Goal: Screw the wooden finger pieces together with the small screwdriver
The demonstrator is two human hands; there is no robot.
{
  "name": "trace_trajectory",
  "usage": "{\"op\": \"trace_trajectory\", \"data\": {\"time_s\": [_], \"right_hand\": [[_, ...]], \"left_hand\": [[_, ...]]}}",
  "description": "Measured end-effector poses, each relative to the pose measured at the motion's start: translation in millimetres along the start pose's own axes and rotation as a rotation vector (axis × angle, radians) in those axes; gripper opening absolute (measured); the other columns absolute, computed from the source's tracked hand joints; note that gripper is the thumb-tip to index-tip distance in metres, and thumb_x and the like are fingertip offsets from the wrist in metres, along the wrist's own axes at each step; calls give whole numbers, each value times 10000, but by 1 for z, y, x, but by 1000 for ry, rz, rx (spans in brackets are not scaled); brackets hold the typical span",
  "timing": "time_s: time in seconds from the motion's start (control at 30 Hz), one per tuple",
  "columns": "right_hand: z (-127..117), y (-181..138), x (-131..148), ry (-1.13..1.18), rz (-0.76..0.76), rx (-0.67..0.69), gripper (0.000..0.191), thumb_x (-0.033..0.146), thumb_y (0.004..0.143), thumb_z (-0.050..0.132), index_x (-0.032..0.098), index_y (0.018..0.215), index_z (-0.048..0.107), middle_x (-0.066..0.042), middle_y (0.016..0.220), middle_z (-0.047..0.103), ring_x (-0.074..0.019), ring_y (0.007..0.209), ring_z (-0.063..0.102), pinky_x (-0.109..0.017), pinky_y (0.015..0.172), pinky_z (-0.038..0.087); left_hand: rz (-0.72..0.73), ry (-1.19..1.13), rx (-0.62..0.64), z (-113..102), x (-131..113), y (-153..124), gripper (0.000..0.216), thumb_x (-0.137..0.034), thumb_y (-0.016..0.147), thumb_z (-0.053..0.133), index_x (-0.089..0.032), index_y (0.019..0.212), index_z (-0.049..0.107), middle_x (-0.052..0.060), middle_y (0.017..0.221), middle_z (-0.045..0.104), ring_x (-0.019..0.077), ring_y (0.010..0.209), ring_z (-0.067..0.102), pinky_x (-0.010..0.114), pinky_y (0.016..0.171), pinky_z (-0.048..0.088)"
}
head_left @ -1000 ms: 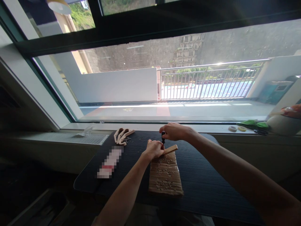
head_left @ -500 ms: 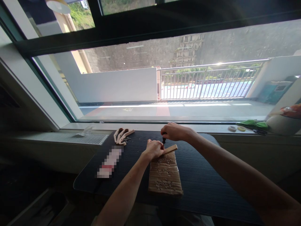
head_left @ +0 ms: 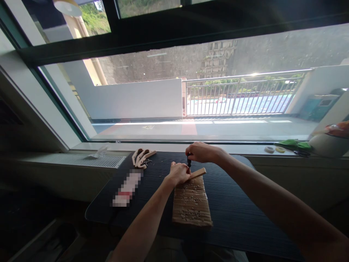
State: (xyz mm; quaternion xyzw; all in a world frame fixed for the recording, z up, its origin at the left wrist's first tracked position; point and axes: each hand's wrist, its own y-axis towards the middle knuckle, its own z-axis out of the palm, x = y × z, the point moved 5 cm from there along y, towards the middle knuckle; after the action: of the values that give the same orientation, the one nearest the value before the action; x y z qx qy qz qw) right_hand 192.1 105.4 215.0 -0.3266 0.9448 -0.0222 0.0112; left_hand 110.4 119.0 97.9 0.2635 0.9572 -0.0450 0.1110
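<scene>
A piece of brown cardboard (head_left: pixel 191 205) lies on the dark table (head_left: pixel 237 214), strewn with pale wood shavings. At its far end lies a light wooden piece (head_left: pixel 198 173). My left hand (head_left: pixel 178 173) is closed on this wooden piece and presses it onto the cardboard. Just behind it, my right hand (head_left: pixel 201 151) is wrapped round a small dark-handled tool (head_left: pixel 189 160) held upright, its tip pointing down at the wooden piece.
Several more curved wooden pieces (head_left: pixel 142 157) lie at the table's far left corner. A blurred red-and-white object (head_left: pixel 127 187) lies left of the cardboard. On the windowsill at right are two tape rolls (head_left: pixel 275 149), green material (head_left: pixel 296 144) and another person's hand (head_left: pixel 338 128).
My right hand with the tool has bobbed slightly down and back up over the wooden piece. My left hand has stayed put.
</scene>
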Motion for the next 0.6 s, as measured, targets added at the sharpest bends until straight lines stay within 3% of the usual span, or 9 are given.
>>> {"op": "trace_trajectory", "data": {"time_s": [0.1,0.27,0.43,0.6], "right_hand": [[-1,-1,2,-16,24,-16,248,237,813,494,176,935,701,-67,877,697,-169,754,606,-254,618,373],[-2,-3,2,-13,52,-46,409,242,783,539,227,1185,617,-64,989,691,-197,871,612,-265,674,393],[3,-1,1,-11,-62,-54,257,188,807,494,202,933,717,-40,902,704,-158,791,612,-241,662,381],[7,1,-4,-12,-86,-89,241,182,809,485,194,871,717,-33,839,701,-140,711,593,-237,600,351]], "left_hand": [[3,0,1,0,0,0,265,-371,796,477,-273,755,721,22,826,727,238,881,634,409,918,317],[13,3,-2,0,0,1,252,-353,791,481,-261,739,710,21,823,725,235,898,632,412,924,313],[11,1,-1,1,0,1,268,-368,800,475,-248,720,700,26,808,722,231,882,635,415,922,315],[3,3,5,-2,-1,-1,242,-360,790,491,-264,755,711,28,814,724,236,877,639,417,922,319]]}}
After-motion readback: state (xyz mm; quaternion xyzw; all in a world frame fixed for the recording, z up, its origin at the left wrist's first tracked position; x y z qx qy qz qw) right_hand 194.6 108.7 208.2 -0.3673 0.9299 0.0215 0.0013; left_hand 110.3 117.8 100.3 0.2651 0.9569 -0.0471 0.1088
